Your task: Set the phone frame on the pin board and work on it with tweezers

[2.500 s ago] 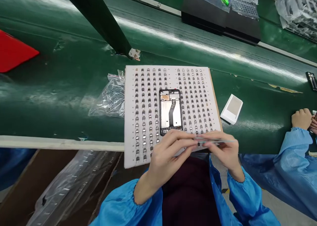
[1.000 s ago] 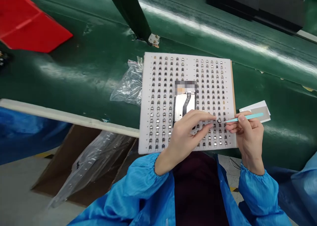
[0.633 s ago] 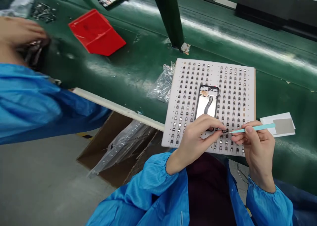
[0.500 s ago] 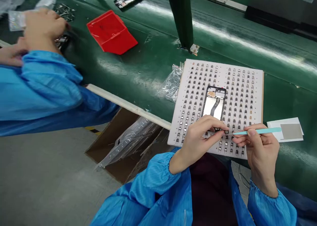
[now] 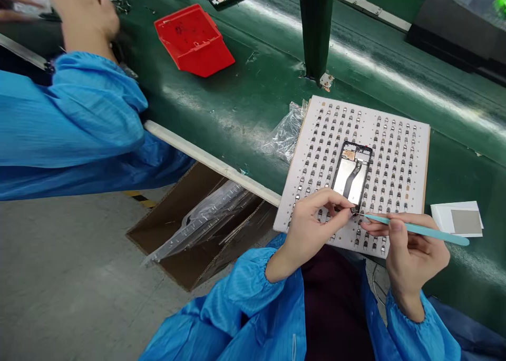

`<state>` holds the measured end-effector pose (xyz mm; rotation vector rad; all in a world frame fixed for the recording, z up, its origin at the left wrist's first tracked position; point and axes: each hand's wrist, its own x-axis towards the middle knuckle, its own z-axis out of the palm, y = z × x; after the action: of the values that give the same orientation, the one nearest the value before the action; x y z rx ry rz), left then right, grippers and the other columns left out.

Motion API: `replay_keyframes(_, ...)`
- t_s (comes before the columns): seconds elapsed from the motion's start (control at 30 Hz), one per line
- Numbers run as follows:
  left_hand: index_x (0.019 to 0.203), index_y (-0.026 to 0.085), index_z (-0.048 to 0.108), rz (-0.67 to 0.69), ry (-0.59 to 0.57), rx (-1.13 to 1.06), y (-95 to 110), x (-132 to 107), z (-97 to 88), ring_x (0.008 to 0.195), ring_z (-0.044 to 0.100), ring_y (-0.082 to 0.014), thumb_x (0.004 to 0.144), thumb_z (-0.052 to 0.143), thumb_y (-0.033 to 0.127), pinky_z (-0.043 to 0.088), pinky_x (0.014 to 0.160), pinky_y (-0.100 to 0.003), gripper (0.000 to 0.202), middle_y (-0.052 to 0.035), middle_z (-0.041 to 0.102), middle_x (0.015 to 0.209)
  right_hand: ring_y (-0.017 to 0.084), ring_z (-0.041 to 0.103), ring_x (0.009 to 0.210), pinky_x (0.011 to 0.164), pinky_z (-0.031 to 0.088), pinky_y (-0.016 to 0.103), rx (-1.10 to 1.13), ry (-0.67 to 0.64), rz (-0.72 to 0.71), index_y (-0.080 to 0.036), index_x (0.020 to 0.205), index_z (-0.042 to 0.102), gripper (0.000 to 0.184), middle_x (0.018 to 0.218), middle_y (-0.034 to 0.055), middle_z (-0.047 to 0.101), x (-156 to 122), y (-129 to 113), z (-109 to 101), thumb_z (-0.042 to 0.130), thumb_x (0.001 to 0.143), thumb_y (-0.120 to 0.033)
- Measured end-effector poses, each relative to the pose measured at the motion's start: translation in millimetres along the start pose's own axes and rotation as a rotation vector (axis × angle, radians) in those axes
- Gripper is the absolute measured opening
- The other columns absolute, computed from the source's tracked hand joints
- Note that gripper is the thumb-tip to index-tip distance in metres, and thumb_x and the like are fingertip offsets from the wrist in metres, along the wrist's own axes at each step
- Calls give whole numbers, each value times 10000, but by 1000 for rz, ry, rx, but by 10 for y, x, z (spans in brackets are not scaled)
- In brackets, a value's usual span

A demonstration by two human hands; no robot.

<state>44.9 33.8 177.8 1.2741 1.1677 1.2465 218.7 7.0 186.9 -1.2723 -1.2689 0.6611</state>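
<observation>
Over the green belt [image 5: 221, 103], a hand can pass between the red tray [image 5: 193, 39] and the white board [image 5: 411, 139], with the plastic bag [image 5: 286, 134] just beside the board and the dark green post [image 5: 316, 29] standing beyond it. The left hand [image 5: 312, 229] and the right hand [image 5: 415, 255] with its tweezers [image 5: 419, 230] nearly meet at the board's near edge, and the phone frame [image 5: 351, 174] just above them blocks a straight reach up the board.

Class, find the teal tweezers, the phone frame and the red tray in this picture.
teal tweezers [image 5: 419, 230], head view, on the middle of the handle
phone frame [image 5: 349, 181], head view, on the dark flat cable across its middle
red tray [image 5: 193, 39], head view, on its inner floor
</observation>
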Motion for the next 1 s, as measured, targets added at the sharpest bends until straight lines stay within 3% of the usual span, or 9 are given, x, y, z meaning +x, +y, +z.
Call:
replay_keyframes(0.13,915,191,786,-58,27,-38,-1,-20,-22,833,726,-166,952,738,124,606,743,-282,89,-30,778,888,318,818,792,584,747,391,16,18,-160,-221,1134,783,116,951,58,802,-53,48,105,779,1042,-151)
replay_keyframes(0.43,910,216,771,59,34,16,42,-58,-108,837,736,-175,971,746,103,626,727,-304,131,-11,776,892,306,809,735,538,732,403,0,146,-146,-234,1109,768,48,955,50,805,-63,33,301,766,1068,-210)
replay_keyframes(0.53,977,253,802,171,78,200,143,-195,-410,902,773,-194,970,737,60,656,804,-342,204,1,809,969,286,802,699,508,706,365,-11,196,-142,-214,1062,761,22,894,39,792,51,26,243,773,1068,-231)
replay_keyframes(0.63,1052,291,823,188,295,515,84,-423,-913,931,776,-226,966,754,97,642,843,-396,223,9,815,1040,287,807,718,520,699,347,-64,217,-135,-179,1035,750,114,851,38,777,216,88,111,779,1076,-282)
replay_keyframes(0.7,1038,312,825,125,378,734,-111,-571,-1286,899,768,-248,983,749,184,617,828,-423,160,20,811,1027,297,810,732,538,703,351,-106,221,-95,-163,1013,735,184,829,42,769,325,163,25,779,1080,-329)
replay_keyframes(0.73,981,306,818,88,393,835,-247,-631,-1460,849,756,-253,996,731,236,595,764,-408,112,20,804,973,302,812,743,549,704,352,-121,224,-79,-158,1009,727,213,823,45,768,376,202,-9,783,1078,-351)
replay_keyframes(0.8,785,262,760,0,350,1012,-542,-719,-1752,633,670,-223,1013,701,329,451,546,-317,244,2,706,710,307,817,774,576,709,350,-128,211,-53,-156,1011,714,258,818,45,768,465,264,-53,791,1075,-393)
replay_keyframes(0.9,673,215,678,-96,238,1131,-853,-776,-2002,410,455,-153,989,717,356,244,440,-248,349,-6,586,553,295,822,810,608,714,322,-94,172,-30,-157,1033,715,270,842,45,775,583,269,-82,798,1076,-410)
replay_keyframes(1.0,653,190,626,-176,244,1229,-833,-774,-2037,419,427,-140,995,689,357,238,471,-228,385,-9,541,533,288,822,810,622,719,322,-92,158,-50,-157,1047,733,254,852,47,779,698,163,-89,803,1079,-399)
